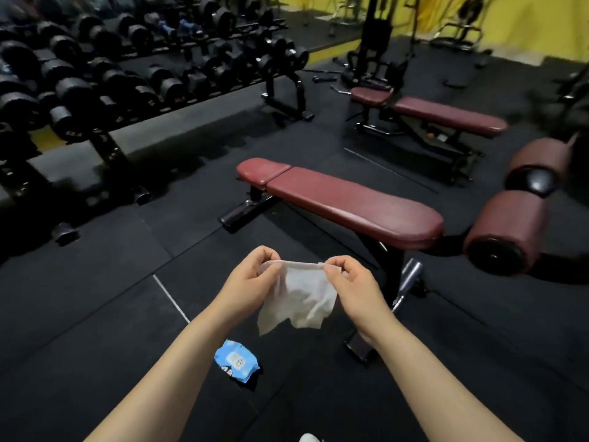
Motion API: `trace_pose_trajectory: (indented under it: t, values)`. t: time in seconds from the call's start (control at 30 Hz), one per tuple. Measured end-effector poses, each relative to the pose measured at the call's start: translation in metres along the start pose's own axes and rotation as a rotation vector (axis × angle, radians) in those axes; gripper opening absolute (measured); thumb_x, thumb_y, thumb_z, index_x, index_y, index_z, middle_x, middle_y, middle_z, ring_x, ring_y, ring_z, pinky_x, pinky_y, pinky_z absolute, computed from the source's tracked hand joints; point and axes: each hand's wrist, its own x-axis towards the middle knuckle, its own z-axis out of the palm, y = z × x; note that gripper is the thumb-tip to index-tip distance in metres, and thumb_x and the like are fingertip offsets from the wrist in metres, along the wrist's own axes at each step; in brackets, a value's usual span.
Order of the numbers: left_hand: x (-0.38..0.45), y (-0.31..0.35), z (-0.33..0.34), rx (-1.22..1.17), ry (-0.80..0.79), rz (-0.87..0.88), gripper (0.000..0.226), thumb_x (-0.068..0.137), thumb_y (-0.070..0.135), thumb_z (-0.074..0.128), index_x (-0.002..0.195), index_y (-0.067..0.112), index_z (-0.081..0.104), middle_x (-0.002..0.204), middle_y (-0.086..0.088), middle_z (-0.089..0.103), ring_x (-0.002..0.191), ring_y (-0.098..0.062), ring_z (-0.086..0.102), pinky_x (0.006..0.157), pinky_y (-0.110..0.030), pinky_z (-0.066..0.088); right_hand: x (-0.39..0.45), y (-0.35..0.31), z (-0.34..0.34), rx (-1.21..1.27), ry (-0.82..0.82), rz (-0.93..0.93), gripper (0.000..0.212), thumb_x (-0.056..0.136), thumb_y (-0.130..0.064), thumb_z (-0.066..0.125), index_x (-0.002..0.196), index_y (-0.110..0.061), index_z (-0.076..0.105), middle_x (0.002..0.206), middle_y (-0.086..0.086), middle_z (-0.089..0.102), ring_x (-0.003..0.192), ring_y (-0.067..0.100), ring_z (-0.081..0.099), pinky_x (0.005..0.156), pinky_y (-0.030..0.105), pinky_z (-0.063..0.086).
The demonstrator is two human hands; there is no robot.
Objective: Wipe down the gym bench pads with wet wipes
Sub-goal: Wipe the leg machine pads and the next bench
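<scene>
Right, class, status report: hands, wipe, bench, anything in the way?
Both hands, left and right, pinch wipe spread between them. Bench ahead, not yet touched. Wipe pack on floor underneath; path clear.

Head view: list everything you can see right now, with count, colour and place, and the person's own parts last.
White wet wipe: one, held up in front of the near bench.
Blue wet-wipe packet: one, on the floor below the hands.
Maroon padded flat benches: two, near at centre, far behind it.
Maroon roller pads: two, at right.
Black dumbbell rack: one, loaded, at left.
Black cable machine: one, at the back.
Black rubber floor: throughout.
Yellow wall: top right.
Left hand: fingers pinch the wipe's top left corner.
Right hand: fingers pinch its top right corner.
</scene>
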Motion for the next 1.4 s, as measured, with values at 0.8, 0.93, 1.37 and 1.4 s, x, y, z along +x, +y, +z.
trace_pose_trajectory:
  t: [0.8,0.93,1.37,1.4]
  values:
    - [0.000,0.057,0.192,-0.251,-0.613,-0.339,0.047,0.093,0.009,0.063,0.133,0.033,0.053,0.119,-0.004,0.065,0.100,-0.017,0.069,0.083,-0.031,0.058,-0.116,0.038,-0.180,0.077,0.491,0.212,0.012,0.085,-0.015,0.063,0.094,-0.023,0.063,0.082,-0.005,0.062,0.077,0.016,0.057,0.073,0.034,0.049]
    - [-0.002,0.073,0.233,-0.079,-0.585,-0.138,0.055,0.083,-0.003,0.066,0.119,0.039,0.064,0.117,0.004,0.063,0.097,-0.008,0.065,0.078,-0.020,0.050,-0.132,0.041,-0.220,-0.036,0.500,0.226,0.034,0.080,-0.005,0.063,0.104,-0.030,0.062,0.103,-0.006,0.066,0.094,0.012,0.064,0.082,0.027,0.055]
    - [-0.006,0.127,0.374,0.723,-0.558,0.526,0.010,0.093,0.032,0.062,0.083,0.034,0.061,0.080,0.016,0.062,0.081,-0.002,0.055,0.060,-0.011,0.034,-0.167,0.066,-0.367,-0.750,0.559,0.130,0.013,0.091,-0.035,0.059,0.084,-0.027,0.066,0.096,-0.016,0.050,0.092,0.001,0.047,0.071,0.014,0.041]
    - [-0.007,0.126,0.385,0.741,-0.533,0.517,0.013,0.093,0.036,0.061,0.080,0.033,0.059,0.078,0.014,0.061,0.079,-0.003,0.054,0.058,-0.013,0.032,-0.168,0.071,-0.373,-0.725,0.574,0.166,0.016,0.092,-0.034,0.058,0.081,-0.024,0.064,0.095,-0.015,0.051,0.089,0.002,0.049,0.068,0.013,0.041]
